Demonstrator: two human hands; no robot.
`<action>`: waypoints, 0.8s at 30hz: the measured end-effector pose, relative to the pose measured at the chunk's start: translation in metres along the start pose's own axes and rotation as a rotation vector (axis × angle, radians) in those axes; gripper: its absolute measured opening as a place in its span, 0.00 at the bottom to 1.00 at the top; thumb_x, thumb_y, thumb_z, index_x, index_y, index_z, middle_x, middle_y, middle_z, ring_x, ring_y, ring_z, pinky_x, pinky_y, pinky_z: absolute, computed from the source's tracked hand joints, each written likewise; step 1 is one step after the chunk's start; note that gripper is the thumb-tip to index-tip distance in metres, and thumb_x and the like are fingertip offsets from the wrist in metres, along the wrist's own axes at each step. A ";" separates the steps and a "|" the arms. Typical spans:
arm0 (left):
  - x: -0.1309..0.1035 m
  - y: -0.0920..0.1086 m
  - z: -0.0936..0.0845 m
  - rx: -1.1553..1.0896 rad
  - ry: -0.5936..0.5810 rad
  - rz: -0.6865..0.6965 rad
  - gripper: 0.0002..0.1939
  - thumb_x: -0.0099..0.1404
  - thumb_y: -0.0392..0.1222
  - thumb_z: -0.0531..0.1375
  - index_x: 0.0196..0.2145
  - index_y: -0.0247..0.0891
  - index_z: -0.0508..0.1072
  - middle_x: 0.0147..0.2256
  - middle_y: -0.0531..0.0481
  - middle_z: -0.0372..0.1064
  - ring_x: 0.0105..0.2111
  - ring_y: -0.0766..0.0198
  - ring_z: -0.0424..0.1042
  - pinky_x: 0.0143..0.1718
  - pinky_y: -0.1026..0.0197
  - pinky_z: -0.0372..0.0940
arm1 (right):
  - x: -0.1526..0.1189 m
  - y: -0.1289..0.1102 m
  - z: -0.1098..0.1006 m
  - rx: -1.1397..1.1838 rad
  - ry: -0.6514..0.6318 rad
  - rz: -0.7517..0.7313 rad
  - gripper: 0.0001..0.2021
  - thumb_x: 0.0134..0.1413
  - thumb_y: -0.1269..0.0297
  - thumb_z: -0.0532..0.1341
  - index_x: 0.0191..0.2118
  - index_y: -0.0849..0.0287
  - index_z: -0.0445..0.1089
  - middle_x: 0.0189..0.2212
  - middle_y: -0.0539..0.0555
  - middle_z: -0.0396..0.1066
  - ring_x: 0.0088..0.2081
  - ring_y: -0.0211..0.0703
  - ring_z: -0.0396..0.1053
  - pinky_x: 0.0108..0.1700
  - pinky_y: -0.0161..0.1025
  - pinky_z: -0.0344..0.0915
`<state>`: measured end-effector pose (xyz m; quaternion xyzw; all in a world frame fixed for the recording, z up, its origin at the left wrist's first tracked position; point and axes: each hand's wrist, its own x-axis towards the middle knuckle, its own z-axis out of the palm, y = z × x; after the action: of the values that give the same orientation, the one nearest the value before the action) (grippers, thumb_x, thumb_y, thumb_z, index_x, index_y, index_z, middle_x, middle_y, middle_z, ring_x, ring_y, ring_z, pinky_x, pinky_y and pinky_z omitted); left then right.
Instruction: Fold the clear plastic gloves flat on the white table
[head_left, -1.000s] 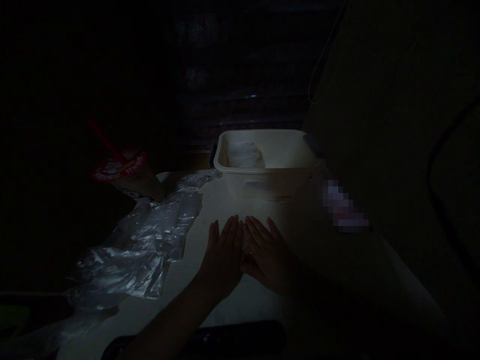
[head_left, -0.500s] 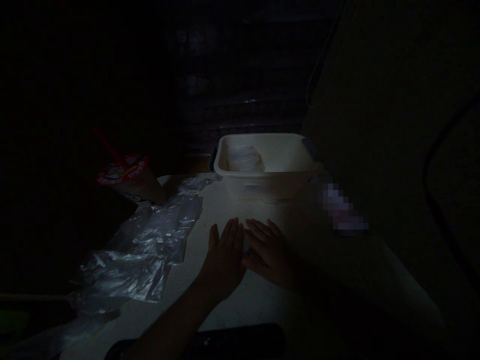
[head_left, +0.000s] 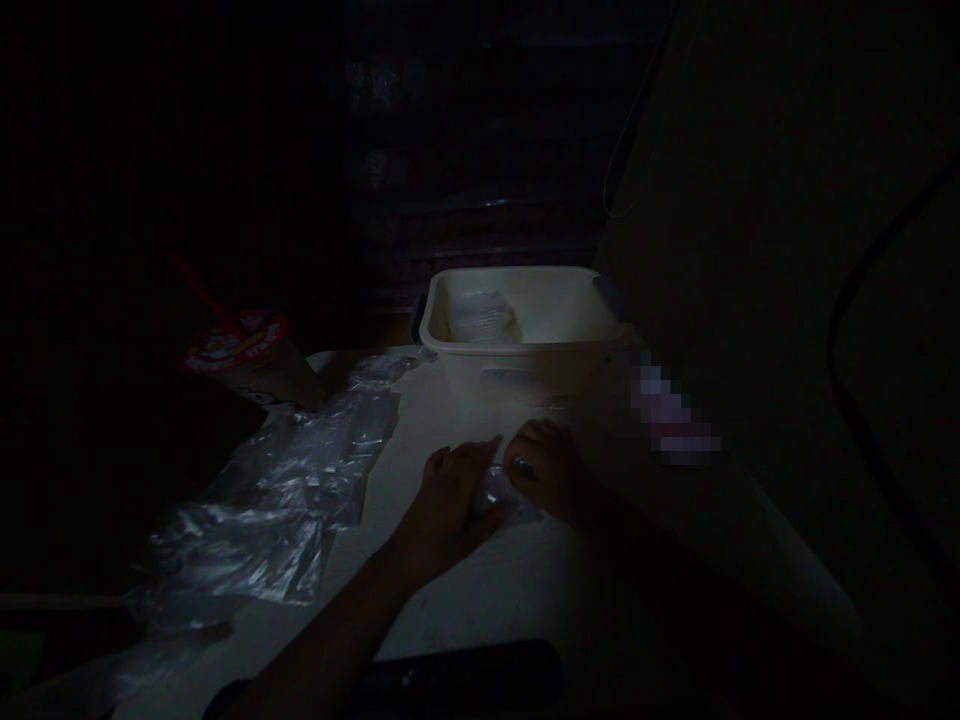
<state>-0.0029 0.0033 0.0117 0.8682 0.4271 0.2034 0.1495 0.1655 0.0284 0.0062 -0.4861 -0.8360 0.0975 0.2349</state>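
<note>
A small clear plastic bag (head_left: 504, 497) lies on the pale tabletop between my hands. My left hand (head_left: 451, 500) rests at the bag's left side, its fingers stretched out and the thumb apart from them. On the other side, the curled fingers of my right hand (head_left: 549, 470) pinch the bag's upper right part. What the bag may contain is too dark to make out. Beyond my hands stands a cream plastic bin (head_left: 525, 360) with dark handles, and a wrapped clear packet (head_left: 480, 316) lies inside it at the left.
Several clear plastic bags (head_left: 255, 545) cover the table's left side. Behind them stands a drink cup (head_left: 251, 365) with a red straw. A dark long object (head_left: 465, 675) lies at the near edge. A blurred-out item (head_left: 671, 415) sits right of the bin. The surroundings are very dark.
My right hand has gone from lying flat to curled fingers pinching the bag. My left thumb has spread from its fingers, and more of the bag shows between my hands.
</note>
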 end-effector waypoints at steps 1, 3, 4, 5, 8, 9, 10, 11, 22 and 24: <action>0.000 -0.002 0.001 -0.026 0.043 -0.026 0.28 0.57 0.44 0.52 0.54 0.35 0.49 0.48 0.44 0.58 0.48 0.60 0.56 0.48 0.54 0.51 | 0.001 0.000 0.000 0.008 0.004 -0.003 0.01 0.40 0.70 0.58 0.23 0.58 0.66 0.25 0.50 0.65 0.33 0.40 0.60 0.38 0.39 0.53; 0.002 -0.006 0.003 -0.062 0.132 -0.090 0.21 0.59 0.42 0.49 0.50 0.35 0.56 0.45 0.45 0.62 0.45 0.61 0.59 0.45 0.56 0.54 | 0.002 0.001 0.000 0.039 0.013 -0.016 0.01 0.40 0.69 0.58 0.23 0.59 0.65 0.25 0.50 0.65 0.33 0.39 0.60 0.38 0.39 0.53; 0.003 -0.008 0.004 -0.072 0.160 -0.114 0.17 0.59 0.42 0.48 0.47 0.36 0.60 0.43 0.46 0.63 0.43 0.62 0.61 0.43 0.57 0.55 | 0.002 0.001 0.000 0.061 0.019 -0.023 0.01 0.40 0.69 0.59 0.23 0.59 0.65 0.25 0.50 0.66 0.33 0.39 0.61 0.38 0.39 0.53; 0.004 -0.010 0.005 -0.077 0.176 -0.131 0.14 0.59 0.41 0.48 0.43 0.37 0.64 0.41 0.47 0.65 0.41 0.62 0.62 0.42 0.57 0.56 | 0.003 0.002 -0.001 0.088 0.027 -0.031 0.01 0.40 0.69 0.59 0.23 0.59 0.65 0.25 0.50 0.66 0.32 0.39 0.61 0.38 0.39 0.53; 0.006 -0.013 0.005 -0.097 0.188 -0.139 0.08 0.57 0.40 0.51 0.32 0.38 0.69 0.35 0.50 0.67 0.36 0.64 0.64 0.39 0.57 0.57 | 0.003 0.001 -0.002 0.193 0.049 -0.044 0.02 0.40 0.70 0.57 0.22 0.60 0.65 0.23 0.49 0.66 0.30 0.38 0.62 0.37 0.39 0.56; 0.007 -0.014 0.004 -0.114 0.195 -0.131 0.07 0.56 0.40 0.52 0.30 0.38 0.69 0.34 0.51 0.67 0.35 0.64 0.64 0.38 0.58 0.57 | 0.003 0.000 -0.002 0.240 0.057 -0.035 0.01 0.40 0.70 0.57 0.23 0.60 0.65 0.23 0.49 0.66 0.29 0.37 0.63 0.36 0.38 0.57; 0.007 -0.014 0.004 -0.136 0.207 -0.122 0.07 0.56 0.39 0.52 0.28 0.38 0.69 0.32 0.51 0.68 0.33 0.65 0.64 0.37 0.59 0.58 | 0.003 -0.001 -0.002 0.293 0.063 -0.018 0.01 0.40 0.70 0.57 0.24 0.60 0.65 0.23 0.50 0.67 0.28 0.37 0.63 0.35 0.37 0.58; 0.007 -0.014 0.004 -0.162 0.219 -0.115 0.06 0.55 0.38 0.52 0.26 0.37 0.68 0.30 0.50 0.67 0.32 0.65 0.64 0.36 0.60 0.58 | 0.003 -0.001 -0.001 0.351 0.066 0.007 0.02 0.40 0.70 0.57 0.25 0.60 0.66 0.24 0.50 0.67 0.28 0.37 0.64 0.34 0.36 0.59; 0.006 -0.014 0.008 -0.458 0.313 -0.377 0.08 0.52 0.42 0.54 0.20 0.36 0.65 0.20 0.54 0.63 0.21 0.69 0.63 0.24 0.67 0.59 | 0.006 0.000 -0.004 0.505 0.046 0.185 0.07 0.43 0.69 0.53 0.28 0.60 0.68 0.25 0.52 0.70 0.28 0.37 0.68 0.30 0.33 0.64; 0.006 -0.015 0.008 -0.497 0.318 -0.395 0.08 0.51 0.42 0.54 0.19 0.36 0.65 0.19 0.55 0.62 0.20 0.70 0.62 0.23 0.68 0.58 | 0.005 0.001 -0.003 0.429 0.081 0.173 0.08 0.45 0.68 0.52 0.29 0.60 0.68 0.27 0.52 0.71 0.29 0.37 0.68 0.32 0.34 0.64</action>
<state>-0.0052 0.0163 -0.0004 0.6635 0.5422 0.4009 0.3240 0.1656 0.0334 0.0099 -0.4984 -0.7414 0.2731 0.3569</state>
